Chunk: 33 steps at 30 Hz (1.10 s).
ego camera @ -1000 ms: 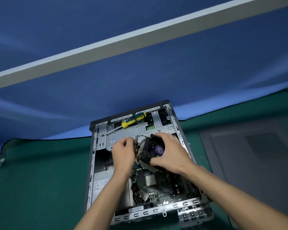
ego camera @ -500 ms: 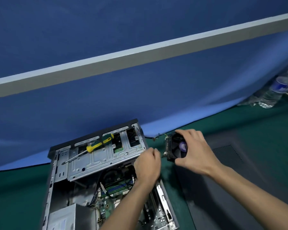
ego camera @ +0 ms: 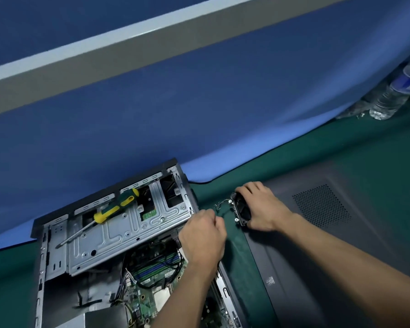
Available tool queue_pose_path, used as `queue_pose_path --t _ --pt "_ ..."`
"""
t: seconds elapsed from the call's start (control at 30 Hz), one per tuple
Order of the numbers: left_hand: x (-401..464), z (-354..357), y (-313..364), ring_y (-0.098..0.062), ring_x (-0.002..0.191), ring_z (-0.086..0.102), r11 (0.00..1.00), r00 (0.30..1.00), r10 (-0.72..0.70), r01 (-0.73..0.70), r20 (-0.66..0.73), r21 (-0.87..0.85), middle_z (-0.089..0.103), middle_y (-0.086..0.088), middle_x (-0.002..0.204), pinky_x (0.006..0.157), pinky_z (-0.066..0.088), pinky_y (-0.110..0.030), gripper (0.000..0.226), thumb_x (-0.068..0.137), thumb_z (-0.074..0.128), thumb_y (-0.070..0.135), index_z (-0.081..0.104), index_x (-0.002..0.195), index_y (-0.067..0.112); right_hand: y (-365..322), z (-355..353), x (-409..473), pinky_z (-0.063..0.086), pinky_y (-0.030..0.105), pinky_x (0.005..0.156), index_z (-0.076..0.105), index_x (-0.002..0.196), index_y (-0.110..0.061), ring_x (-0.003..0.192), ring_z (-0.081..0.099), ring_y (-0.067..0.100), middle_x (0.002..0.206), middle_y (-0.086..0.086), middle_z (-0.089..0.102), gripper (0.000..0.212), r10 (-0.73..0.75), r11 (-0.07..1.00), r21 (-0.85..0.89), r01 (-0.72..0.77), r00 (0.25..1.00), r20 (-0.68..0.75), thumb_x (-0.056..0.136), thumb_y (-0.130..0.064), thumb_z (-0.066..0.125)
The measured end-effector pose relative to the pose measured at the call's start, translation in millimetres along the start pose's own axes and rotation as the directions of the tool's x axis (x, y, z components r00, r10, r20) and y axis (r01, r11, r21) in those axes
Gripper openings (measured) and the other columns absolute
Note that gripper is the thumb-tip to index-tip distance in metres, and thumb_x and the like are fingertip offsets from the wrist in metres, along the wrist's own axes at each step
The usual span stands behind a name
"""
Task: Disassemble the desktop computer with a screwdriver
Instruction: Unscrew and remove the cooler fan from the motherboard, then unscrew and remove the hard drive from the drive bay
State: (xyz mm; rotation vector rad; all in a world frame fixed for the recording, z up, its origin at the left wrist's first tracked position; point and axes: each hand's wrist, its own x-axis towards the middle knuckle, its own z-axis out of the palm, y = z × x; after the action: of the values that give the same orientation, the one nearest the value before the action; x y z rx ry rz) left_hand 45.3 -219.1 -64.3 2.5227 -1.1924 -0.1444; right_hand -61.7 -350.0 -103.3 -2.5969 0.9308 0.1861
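A bench (ego camera: 246, 263) covered in dark green cloth meets a blue fabric backdrop (ego camera: 199, 102) crossed by a pale grey diagonal band (ego camera: 133, 43). In the far right corner, a clear plastic water bottle (ego camera: 393, 95) with a blue label stands tilted against the backdrop, blurred at the frame's edge.

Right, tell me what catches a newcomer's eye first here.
The opened computer case at lower left, with a yellow-and-green screwdriver lying on its metal drive cage. Just right of it, the right hand grips a black cooler fan over the green mat, beside the grey side panel.
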Motion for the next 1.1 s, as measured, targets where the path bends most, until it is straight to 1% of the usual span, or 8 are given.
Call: queue_pose_path --t 0.23,0.37,0.53,0.63,0.73,0.87,0.97,1.1 --pt "1 -2 1 -0.022 0.037 0.046 0.997 0.997 0.066 -0.064 -0.04 0.038 0.05 0.0 0.044 0.041 0.025 -0.021 0.032 0.058 0.077 0.007 0.048 0.045 0.012 2 5 6 0.009 0.042 0.117 0.017 0.147 -0.021 0.144 0.008 0.023 0.155 0.001 0.018 0.084 0.022 0.989 -0.151 0.0 0.989 0.144 0.078 -0.039 0.062" --pt "-1 -2 -1 -0.023 0.047 0.048 0.999 0.999 0.038 -0.038 -0.022 0.01 0.055 0.0 0.053 0.046 0.025 -0.023 0.028 0.075 0.066 0.017 0.049 0.053 0.015 -7 -7 -6 0.012 0.041 0.116 0.026 0.145 -0.021 0.143 0.009 0.026 0.156 0.006 0.013 0.076 0.063 0.99 -0.137 -0.045 0.99 0.129 0.078 -0.031 0.06" --pt "1 -15 -11 -0.017 0.057 0.042 0.993 0.993 0.099 -0.094 0.072 -0.071 0.041 0.007 0.056 0.053 0.024 -0.03 0.041 0.092 0.043 0.037 0.033 0.057 0.018 -35 -24 -17 0.035 0.032 0.097 0.058 0.097 -0.02 0.113 0.038 0.02 0.119 -0.001 0.048 0.02 0.115 0.985 0.14 -0.104 0.99 -0.075 0.081 -0.012 0.051" --pt "11 -36 -30 -0.016 0.068 0.047 0.991 0.991 0.134 -0.134 0.018 -0.013 0.045 0.008 0.072 0.057 0.031 -0.03 0.032 0.093 0.043 0.036 0.041 0.064 0.024 -55 -34 -14 0.04 0.03 0.082 0.058 0.079 -0.022 0.102 0.044 0.016 0.098 -0.006 0.054 0.018 0.114 0.958 0.275 -0.08 0.987 -0.111 0.083 -0.008 0.046" --pt "28 -61 -64 -0.021 0.099 0.047 0.984 0.989 0.117 -0.104 -0.085 0.146 0.052 -0.002 0.109 0.079 0.043 -0.032 0.022 0.089 0.051 0.023 0.057 0.108 0.015 -78 -42 -10 0.042 0.03 0.078 0.059 0.074 -0.021 0.094 0.047 0.014 0.087 -0.009 0.055 0.019 0.106 0.928 0.371 -0.042 0.982 -0.155 0.085 -0.01 0.048" --pt "50 -80 -118 -0.027 0.133 0.03 0.941 0.998 -0.06 0.053 0.01 0.333 0.03 -0.01 0.148 0.107 0.029 -0.037 0.06 0.091 0.047 0.021 0.024 0.145 0.008 -104 -40 -9 0.038 0.028 0.069 0.06 0.071 -0.02 0.084 0.048 0.009 0.077 -0.015 0.052 0.018 0.096 0.902 0.431 -0.006 0.978 -0.188 0.084 -0.011 0.05" --pt "55 -83 -142 -0.027 0.13 0.033 0.931 0.977 -0.18 0.13 0.119 0.34 0.037 -0.01 0.143 0.106 0.031 -0.038 0.056 0.093 0.046 0.022 0.025 0.143 0.008 -116 -37 -11 0.037 0.025 0.066 0.059 0.071 -0.021 0.081 0.049 0.006 0.078 -0.016 0.053 0.02 0.082 0.894 0.449 0.009 0.98 -0.183 0.084 -0.011 0.049" --pt "54 -89 -153 -0.027 0.114 0.042 0.893 0.981 -0.119 0.038 0.153 0.448 0.044 -0.009 0.124 0.092 0.041 -0.036 0.036 0.088 0.054 0.024 0.049 0.121 0.012 -127 -38 -12 0.037 0.023 0.062 0.061 0.073 -0.021 0.079 0.05 0.004 0.077 -0.017 0.054 0.02 0.092 0.903 0.429 -0.004 0.979 -0.184 0.084 -0.01 0.048"
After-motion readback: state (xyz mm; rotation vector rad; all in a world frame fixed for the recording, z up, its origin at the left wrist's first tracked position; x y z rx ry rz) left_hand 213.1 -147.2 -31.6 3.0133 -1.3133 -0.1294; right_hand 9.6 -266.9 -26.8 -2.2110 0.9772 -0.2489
